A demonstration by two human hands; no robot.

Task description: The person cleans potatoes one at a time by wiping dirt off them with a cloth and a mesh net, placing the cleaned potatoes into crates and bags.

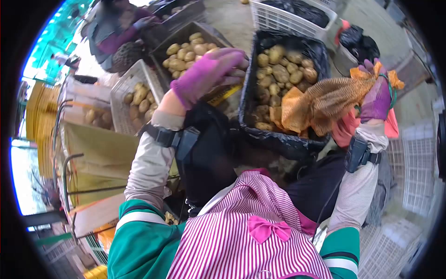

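Observation:
My left hand [209, 74], in a purple glove, hovers between two crates of potatoes with its fingers stretched out and nothing visible in them. On the right, my right hand [375, 95], also gloved in purple, is closed on an orange mesh bag [332, 100]. The bag stretches left from that hand, and its crumpled end lies over the potatoes [281, 73] in the crate lined with black plastic [284, 139]. Beyond my left hand, more potatoes [188, 53] fill a dark crate [160, 49]. Green string shows beside my right hand.
A white crate [121, 100] with potatoes stands at the left, near an olive-yellow sack [97, 153]. Another person [111, 35] is at the upper left. A white crate [295, 24] with black plastic stands at the back. White crates [418, 167] are at the right.

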